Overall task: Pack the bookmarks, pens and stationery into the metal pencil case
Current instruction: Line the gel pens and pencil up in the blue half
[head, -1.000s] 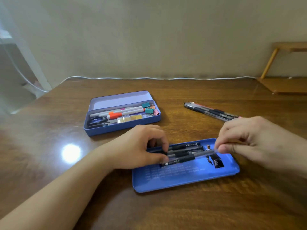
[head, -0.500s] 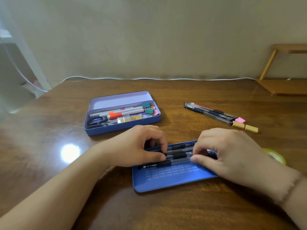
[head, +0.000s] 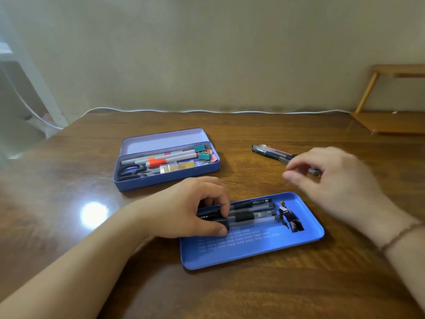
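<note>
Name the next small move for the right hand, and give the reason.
Probably lower the right hand, open and empty, onto the loose pens lying on the table beneath it. The left hand already steadies the pens in the blue tray.

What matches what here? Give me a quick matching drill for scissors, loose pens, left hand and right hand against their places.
1 scissors
2 loose pens
3 left hand
4 right hand

A on the bare table, far right
B in the open pencil case
C raised, holding nothing
D on the pens in the blue tray

Pairs: 1-B, 2-A, 3-D, 4-C
</note>
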The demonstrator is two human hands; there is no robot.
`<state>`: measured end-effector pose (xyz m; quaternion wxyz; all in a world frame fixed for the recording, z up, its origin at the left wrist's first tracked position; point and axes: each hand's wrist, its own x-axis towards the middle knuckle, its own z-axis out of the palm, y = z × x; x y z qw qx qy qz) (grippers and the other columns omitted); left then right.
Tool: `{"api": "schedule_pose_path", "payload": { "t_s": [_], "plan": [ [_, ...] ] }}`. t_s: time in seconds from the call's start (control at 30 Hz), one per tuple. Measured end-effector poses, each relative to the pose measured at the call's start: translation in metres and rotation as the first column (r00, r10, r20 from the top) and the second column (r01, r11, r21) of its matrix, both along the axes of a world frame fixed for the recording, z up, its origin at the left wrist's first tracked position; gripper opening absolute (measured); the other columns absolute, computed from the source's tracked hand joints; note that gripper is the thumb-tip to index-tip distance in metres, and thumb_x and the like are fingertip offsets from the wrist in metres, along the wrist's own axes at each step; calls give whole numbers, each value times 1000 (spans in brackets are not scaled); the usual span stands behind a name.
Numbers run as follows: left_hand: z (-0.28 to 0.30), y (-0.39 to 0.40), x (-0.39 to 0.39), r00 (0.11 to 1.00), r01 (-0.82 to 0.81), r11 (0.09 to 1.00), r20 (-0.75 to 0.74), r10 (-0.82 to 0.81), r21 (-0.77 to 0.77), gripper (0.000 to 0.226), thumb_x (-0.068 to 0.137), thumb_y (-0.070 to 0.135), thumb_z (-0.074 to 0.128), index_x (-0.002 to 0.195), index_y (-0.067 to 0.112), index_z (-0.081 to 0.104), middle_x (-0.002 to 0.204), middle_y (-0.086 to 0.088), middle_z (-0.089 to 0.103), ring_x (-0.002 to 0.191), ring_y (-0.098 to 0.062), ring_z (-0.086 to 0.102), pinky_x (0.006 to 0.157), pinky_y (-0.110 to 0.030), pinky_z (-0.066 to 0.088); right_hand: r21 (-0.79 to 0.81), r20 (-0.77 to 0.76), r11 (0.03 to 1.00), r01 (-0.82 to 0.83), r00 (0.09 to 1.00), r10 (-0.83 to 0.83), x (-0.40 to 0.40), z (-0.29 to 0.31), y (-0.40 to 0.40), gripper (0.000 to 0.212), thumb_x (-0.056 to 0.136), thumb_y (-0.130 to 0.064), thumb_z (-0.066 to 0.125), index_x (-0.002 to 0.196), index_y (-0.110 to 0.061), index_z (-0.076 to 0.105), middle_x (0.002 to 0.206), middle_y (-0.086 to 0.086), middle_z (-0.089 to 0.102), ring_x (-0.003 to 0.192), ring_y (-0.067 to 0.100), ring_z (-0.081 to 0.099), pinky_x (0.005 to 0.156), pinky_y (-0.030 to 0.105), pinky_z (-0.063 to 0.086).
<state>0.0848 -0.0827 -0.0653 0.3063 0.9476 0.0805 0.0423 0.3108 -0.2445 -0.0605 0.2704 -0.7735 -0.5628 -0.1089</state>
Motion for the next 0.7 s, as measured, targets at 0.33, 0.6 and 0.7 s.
{"api": "schedule_pose_path", "payload": {
  "t_s": [0.33, 0.6, 0.7],
  "plan": [
    [0, -4, 1, 999, 16, 1000, 28, -17, 22, 22, 81, 33, 79, 92, 32, 60, 107, 9, 59, 87, -16, 55, 75, -30, 51, -155, 109, 915, 373, 927, -360, 25, -9, 12, 15, 83, -45, 67, 92, -33, 71, 92, -10, 64, 97, 19, 48, 60, 28, 35],
    [0, -10, 1, 999, 1, 990, 47, -8, 140, 28, 82, 35, 72, 96, 44, 50, 106, 15, 54, 95, -10, 57, 80, -32, 52, -199, 185, 915, 351, 930, -317, 17, -10, 13, 17, 90, -42, 57, 101, -33, 68, 98, -7, 64, 88, 13, 36, 68, 30, 33],
    [0, -12, 1, 998, 8, 985, 65, -19, 170, 29, 82, 33, 72, 102, 40, 52, 111, 16, 53, 102, -10, 55, 85, -32, 52, -12, 28, 960, 279, 960, -279, 22, -3, 11, 5, 88, -34, 63, 90, -30, 66, 93, -2, 67, 87, 16, 47, 66, 29, 39]
  ]
}}
